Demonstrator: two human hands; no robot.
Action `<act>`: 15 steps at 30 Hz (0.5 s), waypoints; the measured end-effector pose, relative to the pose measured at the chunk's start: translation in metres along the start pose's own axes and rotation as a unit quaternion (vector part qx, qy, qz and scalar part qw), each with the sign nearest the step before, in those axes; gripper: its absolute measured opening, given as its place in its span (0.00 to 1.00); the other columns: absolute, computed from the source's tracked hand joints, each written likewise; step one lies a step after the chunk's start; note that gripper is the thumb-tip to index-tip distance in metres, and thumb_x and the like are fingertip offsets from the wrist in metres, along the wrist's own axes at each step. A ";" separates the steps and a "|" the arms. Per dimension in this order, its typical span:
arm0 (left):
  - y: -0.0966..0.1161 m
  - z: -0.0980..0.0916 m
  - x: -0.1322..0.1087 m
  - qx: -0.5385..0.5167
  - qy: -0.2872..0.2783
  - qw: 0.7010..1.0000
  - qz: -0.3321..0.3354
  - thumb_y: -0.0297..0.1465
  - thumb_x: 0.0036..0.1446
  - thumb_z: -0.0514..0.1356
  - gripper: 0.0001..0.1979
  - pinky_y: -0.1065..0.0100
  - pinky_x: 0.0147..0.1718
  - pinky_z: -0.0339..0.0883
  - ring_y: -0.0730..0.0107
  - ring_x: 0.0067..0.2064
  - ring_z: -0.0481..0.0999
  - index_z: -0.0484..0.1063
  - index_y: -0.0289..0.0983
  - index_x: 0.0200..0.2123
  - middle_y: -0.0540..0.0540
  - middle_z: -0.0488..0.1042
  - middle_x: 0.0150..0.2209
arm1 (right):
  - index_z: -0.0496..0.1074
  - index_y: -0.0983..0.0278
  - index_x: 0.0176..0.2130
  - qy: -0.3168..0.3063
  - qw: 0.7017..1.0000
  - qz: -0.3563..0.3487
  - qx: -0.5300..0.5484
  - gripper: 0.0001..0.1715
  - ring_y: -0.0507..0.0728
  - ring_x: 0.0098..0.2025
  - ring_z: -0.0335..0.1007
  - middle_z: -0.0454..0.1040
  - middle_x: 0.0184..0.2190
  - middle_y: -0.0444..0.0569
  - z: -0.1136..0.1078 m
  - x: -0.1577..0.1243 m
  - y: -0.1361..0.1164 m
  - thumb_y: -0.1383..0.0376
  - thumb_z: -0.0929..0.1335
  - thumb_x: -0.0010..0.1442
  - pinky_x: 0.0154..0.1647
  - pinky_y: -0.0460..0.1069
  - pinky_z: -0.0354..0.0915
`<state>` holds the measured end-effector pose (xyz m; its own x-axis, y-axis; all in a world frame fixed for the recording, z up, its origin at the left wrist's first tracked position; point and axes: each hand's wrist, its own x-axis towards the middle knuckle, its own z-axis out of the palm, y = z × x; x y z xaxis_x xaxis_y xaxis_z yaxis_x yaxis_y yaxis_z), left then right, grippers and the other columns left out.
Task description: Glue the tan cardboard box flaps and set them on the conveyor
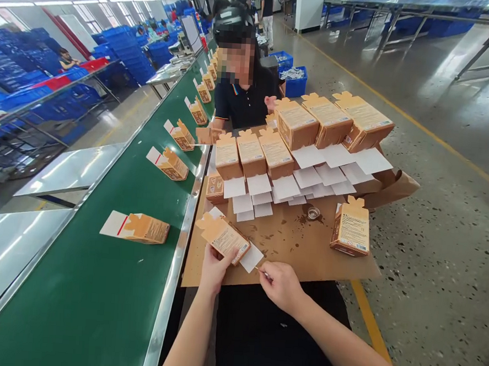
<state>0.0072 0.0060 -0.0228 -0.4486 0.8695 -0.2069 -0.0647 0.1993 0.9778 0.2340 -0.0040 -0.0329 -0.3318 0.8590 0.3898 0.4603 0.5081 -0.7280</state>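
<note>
My left hand is closed around the lower end of a brown printed carton, which lies tilted over the cardboard sheet. From the carton's near end a white flap sticks out. My right hand pinches a thin stick whose tip is at the edge of that flap; whether it touches cannot be made out. Further off on the sheet is a small clear dish with dark wet spots around it. Another carton stands to the right of the dish.
Stacked cartons with white flaps hanging out fill the far side of the cardboard sheet. Along the left runs a green conveyor belt behind a metal rail, carrying a row of cartons. A co-worker sits across from me.
</note>
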 end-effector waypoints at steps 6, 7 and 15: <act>-0.003 0.006 -0.007 0.003 0.007 1.000 0.028 0.51 0.43 0.88 0.45 0.46 0.60 0.86 0.44 0.57 0.92 0.74 0.42 0.58 0.36 0.88 0.57 | 0.67 0.56 0.30 -0.006 1.000 0.010 -0.018 0.18 0.52 0.23 0.62 0.69 0.22 0.38 0.001 -0.002 0.012 0.74 0.67 0.70 0.30 0.49 0.55; -0.005 0.008 -0.011 0.018 0.014 0.999 0.040 0.50 0.41 0.88 0.47 0.46 0.58 0.86 0.44 0.57 0.92 0.73 0.43 0.59 0.36 0.88 0.56 | 0.69 0.56 0.31 0.003 1.000 0.022 -0.012 0.17 0.52 0.23 0.64 0.70 0.22 0.38 -0.003 -0.004 0.014 0.73 0.67 0.71 0.30 0.48 0.56; -0.023 0.012 -0.043 0.227 0.055 0.966 0.111 0.52 0.47 0.82 0.38 0.51 0.43 0.86 0.42 0.48 0.92 0.67 0.48 0.53 0.41 0.87 0.47 | 0.72 0.55 0.29 0.077 0.987 0.130 0.050 0.24 0.53 0.21 0.60 0.66 0.20 0.39 -0.045 -0.030 0.015 0.57 0.69 0.80 0.25 0.48 0.62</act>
<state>0.0390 -0.0307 -0.0363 -0.5003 0.8652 0.0350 0.4301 0.2132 0.8773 0.2883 -0.0194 -0.0301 -0.0800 0.9631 0.2571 0.4270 0.2662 -0.8642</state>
